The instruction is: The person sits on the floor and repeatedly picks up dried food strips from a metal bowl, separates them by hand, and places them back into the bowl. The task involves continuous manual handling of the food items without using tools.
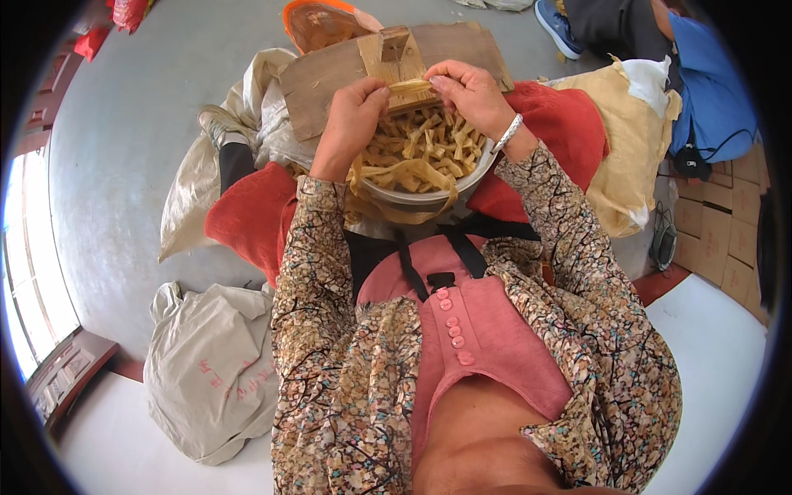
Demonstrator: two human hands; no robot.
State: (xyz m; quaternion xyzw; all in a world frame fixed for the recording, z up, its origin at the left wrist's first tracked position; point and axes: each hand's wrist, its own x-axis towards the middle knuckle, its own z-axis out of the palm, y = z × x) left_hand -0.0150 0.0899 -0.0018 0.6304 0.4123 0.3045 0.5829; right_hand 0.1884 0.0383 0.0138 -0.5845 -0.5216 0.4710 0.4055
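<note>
Between my two hands stretches a pale yellow strip point(409, 87), flat and slightly bunched; its exact material I cannot tell. My left hand point(357, 114) pinches one end between thumb and forefinger. The other end is in the fingertips of my right hand point(467, 93), which has a silver bangle at the wrist. Just beyond, a wooden board point(458, 52) carries a small upright wooden block point(394, 44). Below my hands stands a round basin point(421, 197) heaped with knotted yellow pieces point(427, 145). A longer loose strip point(405, 175) drapes over its near rim.
An orange-rimmed container point(322, 28) stands behind the board. Pale woven sacks point(204, 167) lie at left, and a stuffed tan sack point(619, 136) at right. Another person in blue point(711, 86) sits at upper right, near stacked cardboard boxes point(721, 229). A grey cloth bag point(207, 371) rests lower left.
</note>
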